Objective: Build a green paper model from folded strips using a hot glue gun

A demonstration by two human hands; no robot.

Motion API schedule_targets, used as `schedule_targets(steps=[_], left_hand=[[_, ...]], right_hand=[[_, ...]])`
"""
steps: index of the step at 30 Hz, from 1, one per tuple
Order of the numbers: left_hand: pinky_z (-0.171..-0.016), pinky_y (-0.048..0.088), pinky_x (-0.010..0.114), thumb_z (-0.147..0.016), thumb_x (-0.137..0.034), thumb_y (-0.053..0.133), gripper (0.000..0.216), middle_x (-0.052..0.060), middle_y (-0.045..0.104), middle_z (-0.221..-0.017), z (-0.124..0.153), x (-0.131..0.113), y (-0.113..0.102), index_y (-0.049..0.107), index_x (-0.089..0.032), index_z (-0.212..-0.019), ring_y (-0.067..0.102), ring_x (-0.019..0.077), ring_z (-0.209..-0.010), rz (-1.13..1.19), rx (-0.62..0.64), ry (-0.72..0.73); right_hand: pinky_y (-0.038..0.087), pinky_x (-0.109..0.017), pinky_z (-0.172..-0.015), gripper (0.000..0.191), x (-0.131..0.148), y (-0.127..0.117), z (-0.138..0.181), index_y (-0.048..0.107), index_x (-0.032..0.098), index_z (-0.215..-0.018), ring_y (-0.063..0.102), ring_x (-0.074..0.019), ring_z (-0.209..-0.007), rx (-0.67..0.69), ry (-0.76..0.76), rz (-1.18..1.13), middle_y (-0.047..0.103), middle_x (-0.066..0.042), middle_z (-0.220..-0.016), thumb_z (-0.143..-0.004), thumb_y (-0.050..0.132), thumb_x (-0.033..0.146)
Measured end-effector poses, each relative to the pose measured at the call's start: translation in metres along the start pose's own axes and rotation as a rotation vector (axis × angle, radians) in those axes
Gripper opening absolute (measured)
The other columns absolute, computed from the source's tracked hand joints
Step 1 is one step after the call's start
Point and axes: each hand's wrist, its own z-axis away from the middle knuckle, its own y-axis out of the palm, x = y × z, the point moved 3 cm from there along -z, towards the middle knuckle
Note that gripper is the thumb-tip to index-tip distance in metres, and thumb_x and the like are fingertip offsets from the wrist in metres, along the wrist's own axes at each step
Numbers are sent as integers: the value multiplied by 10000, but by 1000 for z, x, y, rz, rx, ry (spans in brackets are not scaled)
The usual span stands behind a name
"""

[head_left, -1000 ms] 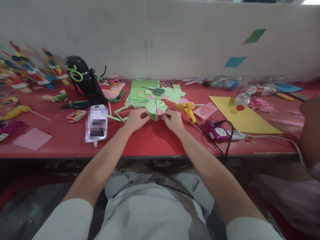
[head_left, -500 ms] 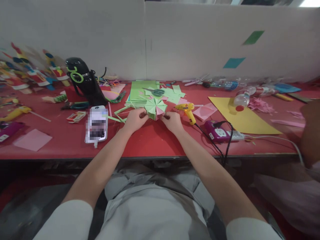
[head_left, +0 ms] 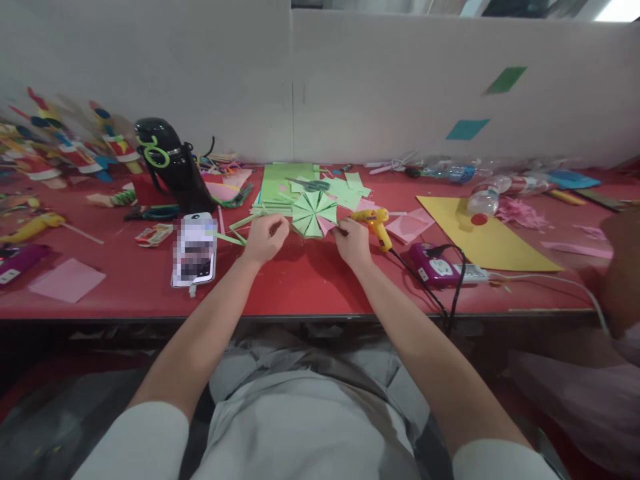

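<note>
A round folded paper rosette [head_left: 314, 212], mostly light green with one pink wedge, lies between my hands above the red table. My right hand [head_left: 353, 243] pinches its right edge, by the pink part. Beside its left edge, my left hand [head_left: 267, 239] has thumb and fingers curled together, and a small gap seems to separate them from the paper. Close by on the right is a yellow glue gun [head_left: 375, 223]. Green-handled scissors [head_left: 316, 185] lie behind the rosette on green paper sheets [head_left: 285, 177]. Green paper strips [head_left: 231, 237] stick out left of my left hand.
A phone [head_left: 195, 250] and a tall black bottle [head_left: 170, 160] stand on the left. At right are a purple box [head_left: 435, 265] with cables, yellow card [head_left: 493, 237] and plastic bottles [head_left: 484, 200]. Another person's arm [head_left: 623, 273] shows at the right edge.
The rosette has tipped flatter and shows more of its round face. My left hand has drawn slightly away from its edge; my right hand has shifted a little to the right.
</note>
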Motion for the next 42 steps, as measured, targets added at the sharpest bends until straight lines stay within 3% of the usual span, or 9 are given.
schedule_targets(steps=[2, 6, 12, 16, 18, 22, 25, 31, 42], left_hand=[[-583, 407, 274, -759, -225, 529, 104, 13, 610, -682, -1, 2, -1, 617, -176, -780, 522, 144, -599, -3, -35, -3], [-647, 454, 269, -694, -178, 607, 217, 38, 665, -864, -4, 2, 3, 621, -173, -911, 559, 148, -681, -70, -36, 44], [-622, 408, 264, -733, -145, 618, 38, 30, 612, -848, -4, 4, 6, 637, -176, -744, 499, 127, -647, -148, -78, 202], [-602, 386, 271, -719, -106, 595, 117, 11, 574, -733, -5, 7, 4, 594, -175, -625, 481, 128, -613, -181, -131, 252], [-629, 406, 276, -710, -79, 571, 130, 12, 580, -719, -6, 8, 1, 600, -175, -628, 513, 139, -642, -201, -151, 273], [-670, 444, 279, -688, -37, 520, 178, 33, 640, -780, -8, 13, -4, 635, -171, -667, 580, 162, -721, -225, -201, 280], [-665, 452, 277, -680, -35, 507, 195, 38, 650, -783, -8, 17, -6, 644, -172, -663, 588, 166, -722, -247, -197, 264], [-669, 452, 279, -672, -30, 500, 208, 32, 648, -770, -9, 21, -3, 647, -176, -662, 590, 163, -720, -254, -163, 246], [-733, 475, 300, -690, -57, 511, 182, 68, 671, -934, -6, 18, 6, 647, -169, -735, 611, 190, -820, -176, 54, 211]], right_hand=[[317, -308, -618, 331, 0, 0, 0, 279, 225, -555, 374, -148, -598, 1, 13, -21, 383, 4, -620, -772, 526, 192], [300, -300, -608, 339, 1, 1, 0, 274, 226, -552, 358, -144, -601, -6, -7, -66, 365, 15, -607, -768, 534, 201], [321, -293, -604, 316, 1, 2, 1, 288, 224, -561, 377, -144, -612, 12, -34, -102, 393, 9, -622, -766, 528, 213], [398, -304, -637, 205, -3, 5, 1, 420, 216, -603, 462, -159, -631, 42, -29, -94, 482, -4, -656, -750, 563, 221], [453, -319, -673, 39, -5, 6, 1, 557, 201, -719, 532, -174, -662, 63, -20, -130, 570, -23, -708, -753, 573, 213], [528, -353, -734, 276, -7, 2, 0, 653, 178, -1087, 630, -189, -755, 34, -5, -258, 693, -89, -946, -838, 546, 232], [551, -372, -763, 326, -3, -2, 1, 665, 201, -1164, 644, -196, -815, 43, -94, -229, 688, -104, -1076, -854, 572, 240], [553, -382, -774, 233, -1, -5, 3, 728, 231, -1008, 635, -235, -969, -38, -223, -175, 662, -95, -1128, -802, 624, 200], [447, -324, -735, 201, -2, -5, 4, 639, 206, -657, 556, -187, -773, 80, -232, -138, 601, -32, -762, -774, 529, 85]])
